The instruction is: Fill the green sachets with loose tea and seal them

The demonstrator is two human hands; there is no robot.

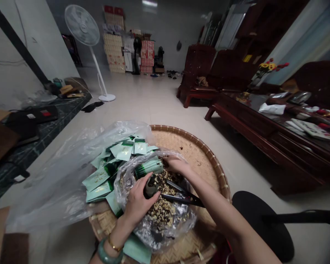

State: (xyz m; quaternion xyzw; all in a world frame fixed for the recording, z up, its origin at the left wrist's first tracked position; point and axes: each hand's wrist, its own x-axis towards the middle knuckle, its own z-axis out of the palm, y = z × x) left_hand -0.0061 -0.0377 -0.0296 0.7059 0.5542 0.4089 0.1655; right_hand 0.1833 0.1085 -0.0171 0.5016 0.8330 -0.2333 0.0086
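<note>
A round woven bamboo tray [209, 154] holds a clear plastic bag [165, 223] of dried loose tea or herbs [165, 209]. My left hand [139, 200] is curled around a small dark green pouch [150, 187] held over the herbs. My right hand [176, 165] reaches into the bag, fingers bent at the far side of the herbs, next to a bundle of green packets [148, 169]; what it grips is hidden. Black tongs [181, 196] lie across the herbs under my right forearm. A heap of pale green sachets [112, 165] lies to the left.
A large clear plastic sheet [57, 183] spreads left of the tray. A dark counter [30, 132] runs along the left wall. A white standing fan [84, 29] is behind. A dark wooden table [277, 128] and chairs are to the right; a black stool [264, 223] is near my right arm.
</note>
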